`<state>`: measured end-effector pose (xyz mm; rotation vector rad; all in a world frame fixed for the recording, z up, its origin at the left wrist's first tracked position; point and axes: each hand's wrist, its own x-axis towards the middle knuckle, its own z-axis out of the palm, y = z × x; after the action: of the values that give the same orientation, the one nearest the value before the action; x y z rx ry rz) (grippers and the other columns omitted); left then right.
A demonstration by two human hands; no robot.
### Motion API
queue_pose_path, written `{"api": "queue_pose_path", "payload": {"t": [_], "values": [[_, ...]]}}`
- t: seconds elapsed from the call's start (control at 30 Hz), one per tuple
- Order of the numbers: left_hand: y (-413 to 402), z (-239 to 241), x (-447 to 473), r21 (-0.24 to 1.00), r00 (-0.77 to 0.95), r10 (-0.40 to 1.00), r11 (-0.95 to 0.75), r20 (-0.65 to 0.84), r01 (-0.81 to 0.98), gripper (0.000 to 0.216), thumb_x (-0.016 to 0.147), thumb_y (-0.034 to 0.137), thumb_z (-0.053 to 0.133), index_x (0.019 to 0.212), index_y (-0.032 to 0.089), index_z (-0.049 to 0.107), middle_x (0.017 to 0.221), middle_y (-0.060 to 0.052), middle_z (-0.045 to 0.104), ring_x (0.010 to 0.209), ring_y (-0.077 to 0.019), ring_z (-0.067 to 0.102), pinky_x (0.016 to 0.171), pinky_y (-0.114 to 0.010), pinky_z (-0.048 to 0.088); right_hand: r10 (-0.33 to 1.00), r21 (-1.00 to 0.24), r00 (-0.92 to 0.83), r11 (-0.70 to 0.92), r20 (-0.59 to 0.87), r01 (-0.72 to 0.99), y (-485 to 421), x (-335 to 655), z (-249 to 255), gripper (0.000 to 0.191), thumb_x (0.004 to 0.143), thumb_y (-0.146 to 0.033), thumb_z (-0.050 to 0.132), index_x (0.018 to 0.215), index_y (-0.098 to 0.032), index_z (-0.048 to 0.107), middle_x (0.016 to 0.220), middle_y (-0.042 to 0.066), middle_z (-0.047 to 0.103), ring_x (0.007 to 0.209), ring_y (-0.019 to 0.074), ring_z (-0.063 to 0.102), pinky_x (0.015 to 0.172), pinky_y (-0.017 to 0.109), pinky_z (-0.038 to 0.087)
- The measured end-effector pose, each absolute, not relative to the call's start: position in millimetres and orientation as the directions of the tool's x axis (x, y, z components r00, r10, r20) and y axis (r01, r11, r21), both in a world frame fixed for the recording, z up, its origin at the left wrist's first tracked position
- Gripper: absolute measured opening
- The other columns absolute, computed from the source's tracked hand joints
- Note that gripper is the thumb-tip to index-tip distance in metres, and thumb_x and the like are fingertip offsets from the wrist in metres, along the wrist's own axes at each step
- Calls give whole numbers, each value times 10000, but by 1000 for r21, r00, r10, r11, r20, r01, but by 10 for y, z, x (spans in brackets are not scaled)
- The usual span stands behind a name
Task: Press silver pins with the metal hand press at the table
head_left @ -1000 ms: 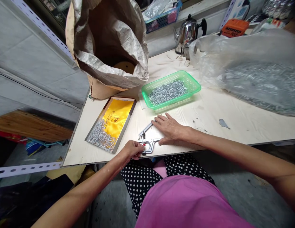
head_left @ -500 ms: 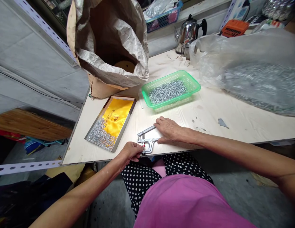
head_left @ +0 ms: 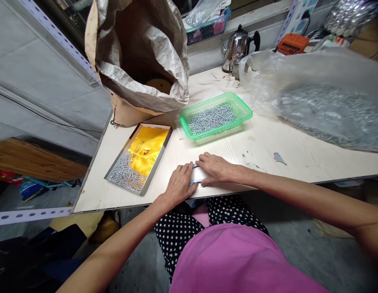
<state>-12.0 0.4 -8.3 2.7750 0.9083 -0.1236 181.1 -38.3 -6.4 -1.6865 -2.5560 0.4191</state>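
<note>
A pair of metal snap-fastener pliers (head_left: 196, 181) lies on the table by its front edge, in the head view. My left hand (head_left: 179, 182) is laid over its head end, fingers and thumb closed round it. The jaws and spring are hidden under that palm. My right hand (head_left: 216, 169) grips the ends of the two spread handles, fingers on the upper one and thumb at the lower. To the left of my left hand is a shallow box (head_left: 159, 163) with a yellow lining and a heap of small silvery metal pieces.
Behind my hands stands a green basket (head_left: 211, 135) of similar metal pieces. An open woven sack (head_left: 173, 91) rises at the back left. On the right rests a large clear plastic bag (head_left: 329, 106) of metal parts. A steel kettle (head_left: 237, 47) and an orange box (head_left: 293, 44) are farther back.
My left hand has moved from pinching at the lower jaw to covering the pliers' head. My right hand keeps its hold on the handles. The view has shifted slightly.
</note>
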Motion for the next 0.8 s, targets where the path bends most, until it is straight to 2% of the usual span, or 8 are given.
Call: {"api": "queue_pose_path", "payload": {"t": [0.07, 0.13, 0.33, 0.4, 0.57, 0.67, 0.73, 0.8], "values": [[32, -56, -68, 140, 800, 574, -790, -176, 598, 716, 843, 397, 608, 1431, 108, 318, 1333, -159, 505, 1168, -314, 471, 957, -453, 443, 911, -244, -396, 360, -117, 900, -401, 1842, -50, 657, 690, -481, 806, 1156, -80, 573, 1116, 148, 568, 973, 276, 496, 781, 358, 432], [43, -17, -26, 108, 793, 578, -791, -191, 602, 713, 845, 461, 608, 1407, 99, 358, 1274, -153, 533, 1134, -316, 476, 924, -448, 446, 924, -213, -360, 329, -128, 920, -419, 1840, -27, 654, 714, -450, 794, 1183, -57, 564, 1140, 162, 569, 1006, 291, 497, 810, 368, 436], [24, -15, 64, 104, 742, 647, -737, -176, 668, 396, 884, 454, 588, 1184, 196, 559, 1102, -75, 593, 1044, -262, 507, 813, -375, 444, 925, -153, -343, 320, -164, 935, -409, 1753, -10, 192, 894, -220, 610, 1028, -87, 647, 1030, 141, 614, 977, 254, 528, 767, 331, 422], [24, -45, 76, 114, 725, 671, -716, -156, 688, 303, 900, 444, 573, 1085, 206, 598, 1063, -63, 602, 1027, -252, 512, 786, -362, 439, 926, -166, -341, 314, -164, 935, -398, 1744, -52, 135, 923, -175, 544, 959, -107, 655, 973, 125, 624, 933, 236, 536, 741, 321, 411], [72, -66, 95, 135, 716, 685, -703, -132, 698, 222, 917, 399, 557, 968, 196, 633, 993, -64, 613, 997, -259, 525, 768, -372, 451, 927, -212, -349, 316, -137, 925, -403, 1750, -112, 168, 952, -166, 480, 925, -129, 642, 952, 106, 626, 880, 219, 538, 737, 322, 405], [48, -74, 91, 145, 701, 707, -687, -95, 712, 299, 899, 411, 580, 1085, 179, 612, 1042, -87, 613, 1021, -278, 531, 803, -400, 475, 936, -187, -339, 318, -94, 930, -367, 1803, -67, 149, 926, -210, 547, 1006, -117, 633, 1027, 127, 615, 943, 244, 529, 762, 331, 414], [-44, -116, 77, 150, 676, 737, -666, -24, 731, 408, 893, 386, 595, 1224, 152, 544, 1168, -125, 596, 1106, -295, 522, 888, -438, 474, 932, -190, -351, 330, -86, 925, -311, 1880, -34, 335, 867, -317, 660, 1107, -89, 605, 1099, 156, 595, 1001, 275, 517, 793, 344, 422], [-195, -192, 59, 156, 679, 731, -680, 69, 716, 480, 907, 322, 582, 1328, 127, 460, 1338, -167, 527, 1260, -316, 458, 1013, -482, 421, 915, -228, -389, 360, -101, 905, -246, 1971, -26, 510, 839, -436, 688, 1170, -65, 577, 1115, 171, 588, 999, 281, 523, 811, 348, 425]]}}
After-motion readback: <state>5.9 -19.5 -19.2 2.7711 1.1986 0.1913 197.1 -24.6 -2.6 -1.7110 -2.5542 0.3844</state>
